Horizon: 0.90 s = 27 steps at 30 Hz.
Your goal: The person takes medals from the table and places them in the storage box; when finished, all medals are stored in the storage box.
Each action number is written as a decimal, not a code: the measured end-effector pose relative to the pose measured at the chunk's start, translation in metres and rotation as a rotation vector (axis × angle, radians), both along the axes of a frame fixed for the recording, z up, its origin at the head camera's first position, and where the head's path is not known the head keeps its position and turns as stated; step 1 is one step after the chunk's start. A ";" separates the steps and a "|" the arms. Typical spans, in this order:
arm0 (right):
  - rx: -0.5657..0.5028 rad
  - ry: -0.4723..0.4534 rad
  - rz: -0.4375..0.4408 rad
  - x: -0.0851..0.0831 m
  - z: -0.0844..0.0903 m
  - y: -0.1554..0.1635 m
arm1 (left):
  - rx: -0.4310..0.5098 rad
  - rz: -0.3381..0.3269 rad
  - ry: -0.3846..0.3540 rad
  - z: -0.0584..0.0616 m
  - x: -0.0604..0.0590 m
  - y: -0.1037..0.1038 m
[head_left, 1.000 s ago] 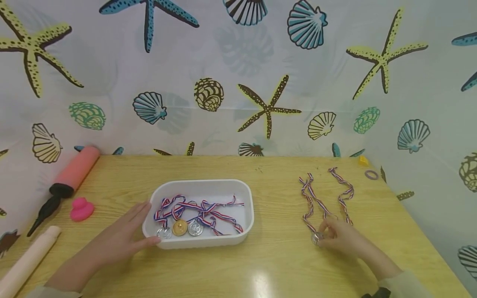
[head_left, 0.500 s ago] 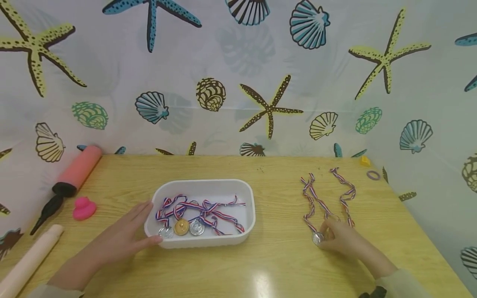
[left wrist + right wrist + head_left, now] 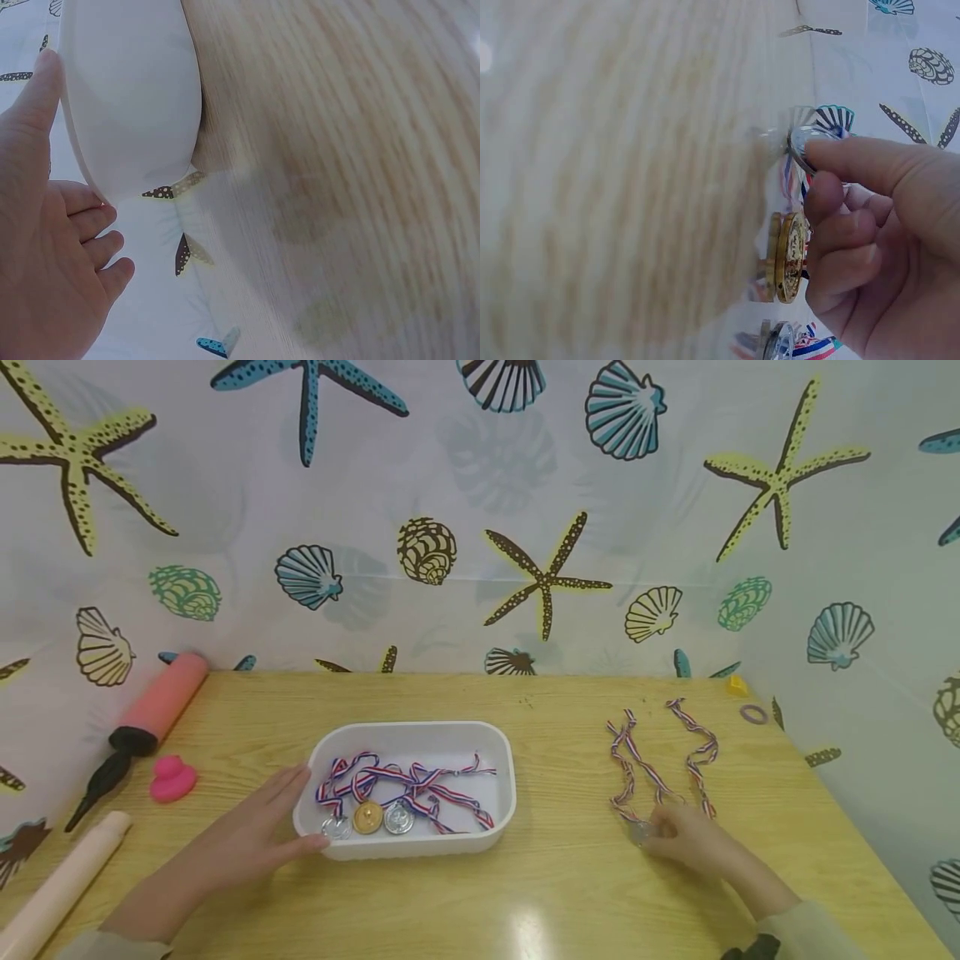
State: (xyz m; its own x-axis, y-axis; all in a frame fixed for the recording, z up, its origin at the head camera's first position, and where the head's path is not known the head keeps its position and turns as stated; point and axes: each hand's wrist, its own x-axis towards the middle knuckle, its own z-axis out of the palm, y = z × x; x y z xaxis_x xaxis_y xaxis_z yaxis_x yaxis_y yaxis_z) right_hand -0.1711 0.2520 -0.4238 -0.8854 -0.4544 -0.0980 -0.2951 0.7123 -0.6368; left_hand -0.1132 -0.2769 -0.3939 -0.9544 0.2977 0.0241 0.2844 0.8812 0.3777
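My right hand (image 3: 690,839) pinches a silver medal (image 3: 808,144) between thumb and forefinger, its face tilted up at the table's right side. Its striped ribbon (image 3: 622,768) trails away behind it. Close to the curled lower fingers in the right wrist view are a gold medal (image 3: 791,259) and another silver medal (image 3: 781,341); the hand hides both in the head view. My left hand (image 3: 243,835) rests against the left end of a white plastic tray (image 3: 131,90), thumb at the front rim, fingertips at the side. Inside lie a gold medal (image 3: 367,817), two silver medals (image 3: 399,817) and tangled ribbons.
Another striped ribbon (image 3: 701,752) lies to the right. On the left are a pink-and-black pump (image 3: 161,702), a pink rubber duck (image 3: 173,778) and a pale roll (image 3: 67,885). A purple ring (image 3: 753,714) and a yellow piece (image 3: 737,685) sit far right, before the patterned curtain (image 3: 450,468).
The silver medal in my right hand has tipped and looks duller. The whole head view has shifted slightly, so things appear a little further right. My left hand stays at the tray.
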 end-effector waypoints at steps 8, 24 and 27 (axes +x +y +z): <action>-0.105 -0.104 0.003 -0.007 0.005 0.008 | -0.004 0.005 -0.005 0.000 -0.001 0.001; -0.436 -0.185 -0.182 -0.031 0.059 -0.003 | 0.005 0.003 0.007 0.000 0.000 0.001; -0.502 -0.204 -0.189 -0.037 0.072 -0.008 | 0.003 0.002 0.011 0.000 0.000 0.001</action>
